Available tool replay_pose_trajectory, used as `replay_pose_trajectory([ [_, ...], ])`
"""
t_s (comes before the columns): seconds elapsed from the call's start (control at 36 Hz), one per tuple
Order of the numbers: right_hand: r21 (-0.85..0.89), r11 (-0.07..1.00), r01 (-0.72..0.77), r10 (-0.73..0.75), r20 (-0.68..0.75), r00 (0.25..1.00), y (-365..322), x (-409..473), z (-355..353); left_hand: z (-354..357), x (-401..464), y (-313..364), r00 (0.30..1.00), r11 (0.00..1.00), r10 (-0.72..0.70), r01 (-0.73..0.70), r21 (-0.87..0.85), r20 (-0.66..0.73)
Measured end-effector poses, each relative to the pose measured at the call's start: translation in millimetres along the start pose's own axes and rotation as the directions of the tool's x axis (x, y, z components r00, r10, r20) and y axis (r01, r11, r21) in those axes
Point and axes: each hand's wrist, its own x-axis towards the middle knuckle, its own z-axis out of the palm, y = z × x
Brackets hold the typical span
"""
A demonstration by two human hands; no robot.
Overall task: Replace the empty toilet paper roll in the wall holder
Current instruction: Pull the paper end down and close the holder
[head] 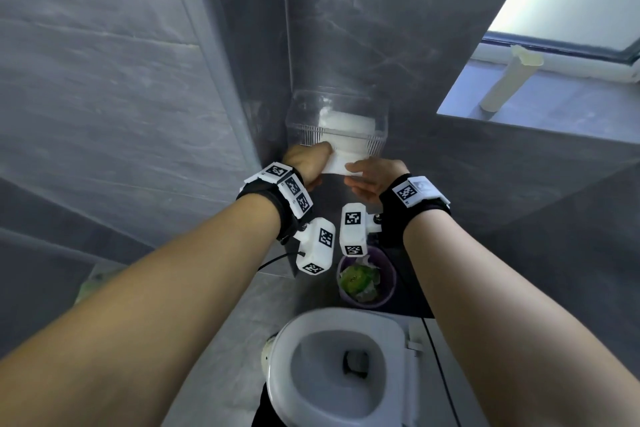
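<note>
1. On the grey tiled wall beside the toilet (337,367), a clear plastic wall holder (337,121) encloses a white toilet paper roll (346,125), so the fresh roll appears to be seated already; the see-through cover lets its position be checked.
2. Beneath the holder's slot, the loose paper tail (337,165) hangs out and is stretched between both hands, probably to draw it free for use or to tear it square.
3. Left hand (306,163): closed around the tail's left edge, fingers curled under and mostly hidden from view.
4. Right hand (374,178): thumb and fingers pinched narrowly on the tail's right edge, steadying the sheet against the opposite pull.
5. Well apart on the window ledge (554,104), an empty cardboard tube (509,83) lies tilted, set aside out of the working area.
6. Below the wrists, a purple waste bin (367,279) with rubbish stands near the toilet, a likely destination for the tube.
</note>
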Motion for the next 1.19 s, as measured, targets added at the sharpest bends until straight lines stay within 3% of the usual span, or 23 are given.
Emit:
replay_pose_trajectory([
  [0.19, -0.076, 0.997, 0.004, -0.003, 0.010, 1.000, -3, -8, -7, 3, 3, -1, 0.998, 0.993, 0.004, 0.003, 0.115, -0.059],
  [0.36, -0.081, 0.997, 0.019, -0.014, 0.060, 0.998, -4, -18, -10, 4, -6, 4, 0.994, 0.981, 0.085, -0.071, 0.181, -0.067],
  [0.61, -0.110, 0.993, 0.041, -0.033, 0.071, 0.997, 4, -27, -13, 3, -18, -10, 0.995, 0.938, 0.086, -0.064, 0.341, -0.049],
  [1.19, -0.539, 0.841, 0.057, 0.009, 0.119, 0.993, 26, -47, -20, 1, -57, -34, 0.998, 0.824, 0.013, -0.045, 0.565, 0.060],
])
